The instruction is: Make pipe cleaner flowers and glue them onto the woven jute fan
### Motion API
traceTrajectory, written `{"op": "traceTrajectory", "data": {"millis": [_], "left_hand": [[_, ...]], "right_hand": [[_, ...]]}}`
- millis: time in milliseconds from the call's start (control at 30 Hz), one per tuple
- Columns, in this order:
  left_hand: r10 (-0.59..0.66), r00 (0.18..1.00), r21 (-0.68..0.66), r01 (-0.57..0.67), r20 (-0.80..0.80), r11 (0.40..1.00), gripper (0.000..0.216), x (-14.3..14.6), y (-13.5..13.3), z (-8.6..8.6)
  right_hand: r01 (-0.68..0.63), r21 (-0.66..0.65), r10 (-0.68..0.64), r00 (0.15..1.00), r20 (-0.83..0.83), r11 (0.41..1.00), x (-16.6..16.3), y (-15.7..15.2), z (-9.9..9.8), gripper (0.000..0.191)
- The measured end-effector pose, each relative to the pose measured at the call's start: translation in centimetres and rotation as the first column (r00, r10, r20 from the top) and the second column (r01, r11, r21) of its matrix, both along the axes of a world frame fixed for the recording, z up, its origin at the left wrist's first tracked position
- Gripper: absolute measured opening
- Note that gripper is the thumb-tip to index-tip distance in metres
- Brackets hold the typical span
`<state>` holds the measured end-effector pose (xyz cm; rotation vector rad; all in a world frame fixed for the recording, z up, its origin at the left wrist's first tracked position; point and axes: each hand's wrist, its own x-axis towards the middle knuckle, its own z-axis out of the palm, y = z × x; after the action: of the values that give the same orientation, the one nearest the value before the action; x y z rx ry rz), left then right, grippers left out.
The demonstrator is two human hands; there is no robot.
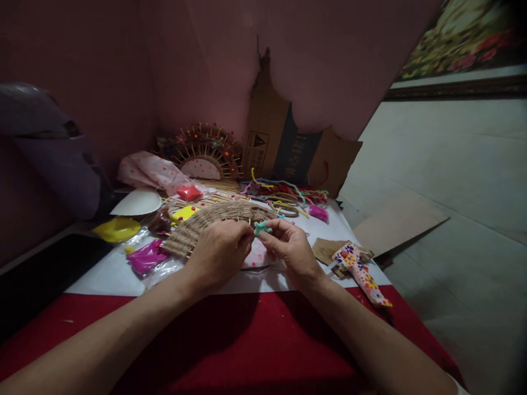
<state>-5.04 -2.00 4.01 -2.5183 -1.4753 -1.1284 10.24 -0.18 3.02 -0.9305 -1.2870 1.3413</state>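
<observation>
A small teal pipe-cleaner flower (262, 228) is pinched between the fingertips of both hands. My left hand (222, 249) is closed, its thumb and forefinger at the flower's left side. My right hand (295, 249) holds the flower's right edge between thumb and fingers. Just behind and beneath the hands lies a semicircular fan (206, 219) of woven twine on thin sticks, with small red and pink tips along its outer edge. My hands hide part of the fan and most of its dotted pale centre (258, 253).
A finished-looking fan (201, 151) leans at the back beside torn cardboard (269, 131). Coloured pipe cleaners (288, 189) and scissors handles (286, 203) lie behind. Clay packets, yellow (117, 229) and magenta (147, 258), are at left; a flower-patterned cloth piece (362, 274) is at right.
</observation>
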Motion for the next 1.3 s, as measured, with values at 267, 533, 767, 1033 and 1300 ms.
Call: {"op": "traceTrajectory", "data": {"millis": [267,533,767,1033,1300], "left_hand": [[-0.030,0.999,-0.017,0.031,0.039,0.999,0.011,-0.03,-0.11,0.08],[-0.028,0.999,-0.007,0.029,0.039,1.000,0.013,-0.02,-0.22,0.23],[-0.029,0.999,-0.016,0.030,0.039,0.999,0.013,-0.06,-0.19,0.09],[-0.041,0.998,-0.025,0.042,0.045,0.999,0.012,-0.06,-0.22,0.15],[-0.040,0.998,-0.035,0.041,0.042,0.999,0.011,-0.02,-0.23,0.12]], "right_hand": [[0.014,0.040,-0.014,1.000,0.004,0.999,-0.05,-0.32,0.30,0.029],[0.026,0.077,-0.028,0.999,0.031,0.997,-0.06,-0.39,0.41,0.026],[0.031,0.079,-0.033,0.999,0.027,0.996,-0.13,-0.45,0.37,0.027],[0.038,0.081,-0.041,0.999,0.027,0.996,-0.18,-0.44,0.41,0.025],[0.034,0.078,-0.036,0.999,0.022,0.996,-0.18,-0.55,0.43,0.025]]}}
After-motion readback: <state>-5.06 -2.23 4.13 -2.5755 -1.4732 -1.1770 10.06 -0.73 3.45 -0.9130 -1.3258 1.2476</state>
